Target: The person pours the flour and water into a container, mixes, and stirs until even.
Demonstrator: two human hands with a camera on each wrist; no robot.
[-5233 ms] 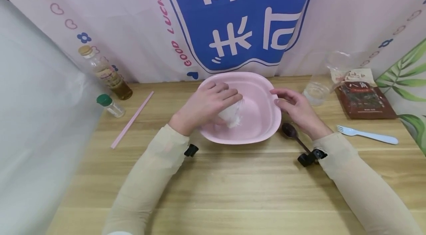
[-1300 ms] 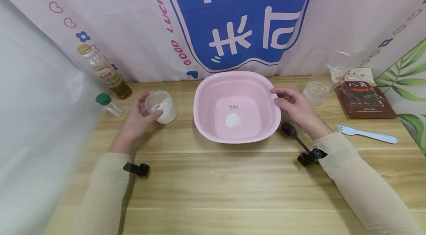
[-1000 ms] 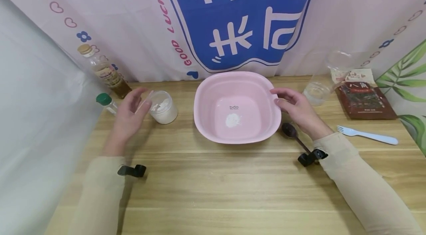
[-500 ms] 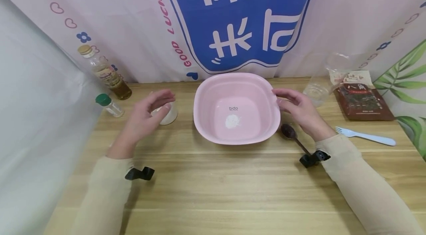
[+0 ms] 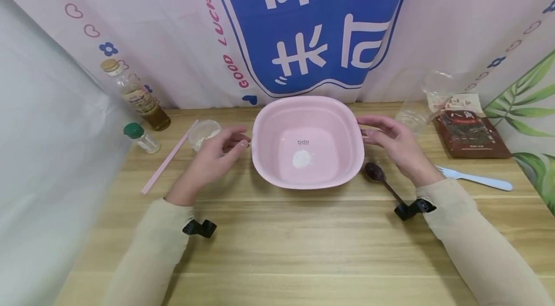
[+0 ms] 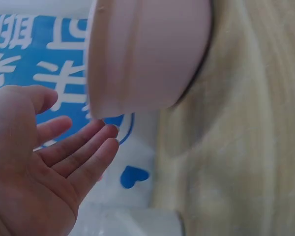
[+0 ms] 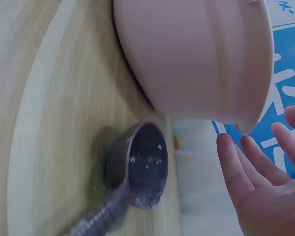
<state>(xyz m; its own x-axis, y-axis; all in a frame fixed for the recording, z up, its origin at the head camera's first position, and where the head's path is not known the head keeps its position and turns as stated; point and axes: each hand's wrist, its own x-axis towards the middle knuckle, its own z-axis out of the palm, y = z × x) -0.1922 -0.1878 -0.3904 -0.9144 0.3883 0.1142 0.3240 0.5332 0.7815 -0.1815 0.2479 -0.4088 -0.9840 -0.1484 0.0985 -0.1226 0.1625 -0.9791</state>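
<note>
- The pink basin (image 5: 307, 139) sits dead centre of the head view on the wooden table (image 5: 277, 248), with a small white heap of powder (image 5: 301, 157) on its floor, a bit left of the middle and just below the little logo.
- Left hand (image 5: 212, 159) hangs at the basin's left rim, fingers straight-ish and a little apart, palm turned toward the side wall. In the left wrist view the fingertips (image 6: 105, 135) sit right by the rim (image 6: 103, 110), and I can't tell if they actually touch it. It holds nothing.
- Right hand (image 5: 392, 139) mirrors it at the right rim, fingers relaxed and slightly spread. In the right wrist view the fingertips (image 7: 226, 142) are just beside the lip, and I can't swear to contact there either. Also holding nothing.
- If the idea is to steady or shift the basin, I'd go for both hands on opposite sides at the same height, thumbs over the lip and fingers under the flare. The wall looks smooth and slopes outward, so a one-sided pinch would probably slip.
- Keep it level so the powder doesn't slide to a corner.
- Watch the dark spoon (image 5: 377, 175) lying just beside the lower right edge of the basin, bowl up and dusted with powder. Any drag to the right would bump it.
- The open powder jar (image 5: 204, 132) stands just behind the left hand in the left-middle of the frame, near the pink stick (image 5: 169, 157), so the wrist should stay low and forward.
</note>
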